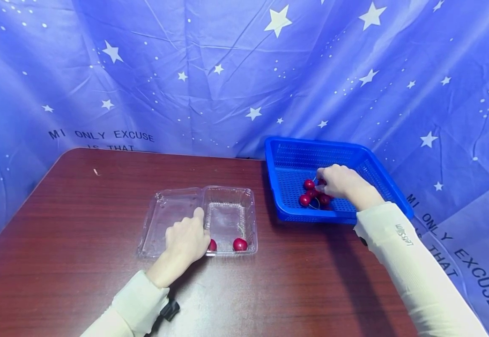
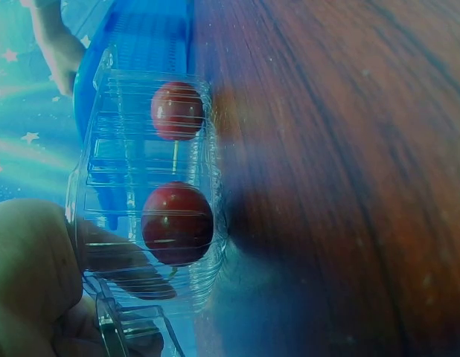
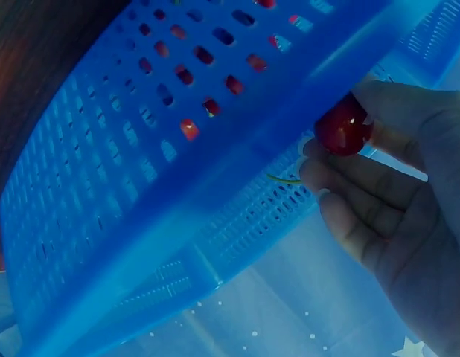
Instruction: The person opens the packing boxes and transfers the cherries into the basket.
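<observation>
My right hand (image 1: 340, 182) is over the blue basket (image 1: 279, 189), pinching a red cherry (image 3: 345, 128) between thumb and fingers, as the right wrist view shows. Several more cherries (image 1: 305, 200) with thin stems lie on the basket floor below that hand. On the table, my left hand (image 1: 187, 238) grips the near side of a clear plastic clamshell box (image 1: 250, 220), one finger reaching inside its wall. Two cherries lie in the box along its near wall: one (image 1: 240, 244) at the right corner, the other (image 2: 178, 223) beside the left hand, partly hidden in the head view.
The open lid (image 1: 173, 206) of the box lies flat to the left. A brown wooden table (image 1: 80, 224) carries both containers. Behind and to the right hangs a blue star-printed cloth (image 1: 211, 93). A small pale scrap (image 1: 96, 172) lies at the back left.
</observation>
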The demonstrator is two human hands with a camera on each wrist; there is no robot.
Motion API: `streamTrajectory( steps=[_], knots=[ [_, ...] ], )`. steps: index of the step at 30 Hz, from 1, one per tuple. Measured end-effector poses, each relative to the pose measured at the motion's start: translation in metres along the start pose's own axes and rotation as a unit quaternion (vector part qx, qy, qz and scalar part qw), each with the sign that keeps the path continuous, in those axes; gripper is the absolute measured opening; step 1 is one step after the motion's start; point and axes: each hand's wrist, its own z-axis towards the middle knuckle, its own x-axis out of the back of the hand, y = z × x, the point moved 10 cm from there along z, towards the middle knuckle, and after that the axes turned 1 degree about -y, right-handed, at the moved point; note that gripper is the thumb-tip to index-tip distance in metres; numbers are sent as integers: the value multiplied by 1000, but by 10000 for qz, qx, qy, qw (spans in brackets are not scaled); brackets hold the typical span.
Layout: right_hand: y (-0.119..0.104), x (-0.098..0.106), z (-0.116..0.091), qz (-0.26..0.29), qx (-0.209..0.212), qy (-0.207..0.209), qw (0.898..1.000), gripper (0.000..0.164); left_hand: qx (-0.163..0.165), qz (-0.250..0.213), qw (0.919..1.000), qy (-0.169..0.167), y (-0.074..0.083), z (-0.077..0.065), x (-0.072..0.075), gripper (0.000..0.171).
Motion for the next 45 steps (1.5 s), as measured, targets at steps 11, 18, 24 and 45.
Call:
streamTrajectory(
  steps=[11, 18, 24, 45],
  knots=[
    [1, -7, 2, -165, -124, -122, 9997, 26, 8, -29, 10000, 26, -1, 1, 1, 21],
    [1, -16, 4, -229, -107, -205, 9995, 21, -9, -28, 10000, -17, 0, 0, -1, 21],
    [-2, -20, 4, -192, -47, -223, 9996, 21, 7, -28, 10000, 20, 0, 0, 0, 21],
    [-4, -26, 1, -61, -115, -534, 9985, 42, 5, -2, 10000, 17, 0, 0, 0, 21]
  ],
)
